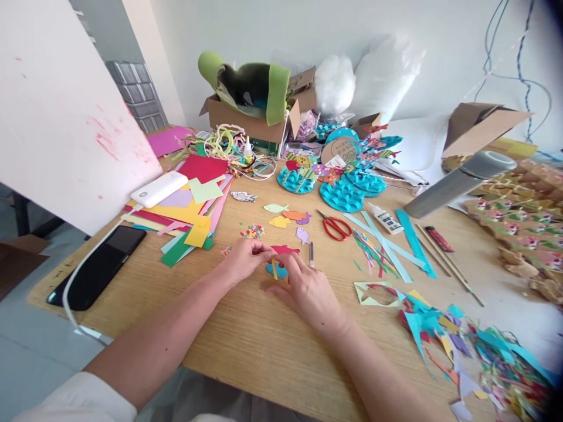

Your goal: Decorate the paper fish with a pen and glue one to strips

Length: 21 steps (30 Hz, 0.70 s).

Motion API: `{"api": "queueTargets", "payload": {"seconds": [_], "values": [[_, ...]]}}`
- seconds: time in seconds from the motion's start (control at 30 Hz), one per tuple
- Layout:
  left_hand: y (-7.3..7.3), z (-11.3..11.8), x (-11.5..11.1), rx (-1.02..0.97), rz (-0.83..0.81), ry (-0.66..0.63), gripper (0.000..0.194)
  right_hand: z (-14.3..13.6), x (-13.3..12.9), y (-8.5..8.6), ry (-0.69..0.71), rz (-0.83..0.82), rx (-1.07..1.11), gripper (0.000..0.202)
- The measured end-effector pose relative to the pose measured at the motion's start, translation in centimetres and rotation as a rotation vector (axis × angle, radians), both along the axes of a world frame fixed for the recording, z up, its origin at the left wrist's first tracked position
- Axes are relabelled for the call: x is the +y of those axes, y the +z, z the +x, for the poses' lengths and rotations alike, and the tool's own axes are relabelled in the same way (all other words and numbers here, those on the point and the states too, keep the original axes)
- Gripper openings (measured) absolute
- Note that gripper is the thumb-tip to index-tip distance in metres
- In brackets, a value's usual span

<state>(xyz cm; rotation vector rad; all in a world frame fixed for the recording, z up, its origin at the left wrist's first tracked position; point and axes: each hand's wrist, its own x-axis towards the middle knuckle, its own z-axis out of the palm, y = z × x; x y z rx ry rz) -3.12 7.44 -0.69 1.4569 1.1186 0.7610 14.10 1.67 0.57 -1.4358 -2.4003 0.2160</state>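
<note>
Fingertips of my left hand [249, 259] are closed in a pinch at the left end of a red paper fish [287, 249]. My right hand [310, 290] meets it from the other side, its bent fingers on the fish's lower edge and its thumb lower down. A narrow yellow paper strip [275, 269] hangs just below the fingertips; which hand bears it is hard to tell. Under it a blue paper fish [281, 271] lies on the table, partly covered by my right hand. Beyond are green [276, 208], orange [294, 215] and small lilac [302, 235] paper fish.
Colourful confetti [252, 231] lies past my left hand. Red-handled scissors [338, 228], a glue bottle [387, 219] and paper strips [373, 252] are to the right. Coloured paper sheets [206, 170], a power bank [159, 189] and a phone [103, 264] sit left. Paper scraps [440, 328] cover the near right.
</note>
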Motion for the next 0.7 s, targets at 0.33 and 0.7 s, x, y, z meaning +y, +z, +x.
{"api": "queueTargets", "payload": {"seconds": [0.33,0.7], "values": [[0.2,0.2,-0.2,0.048,-0.007,0.013,0.013,0.8,0.0,-0.6,0.177,0.291,-0.164,0.019],[0.3,0.1,-1.2,0.463,0.431,-0.093,0.026,0.7,0.3,-0.4,0.195,0.168,-0.31,0.014]]}}
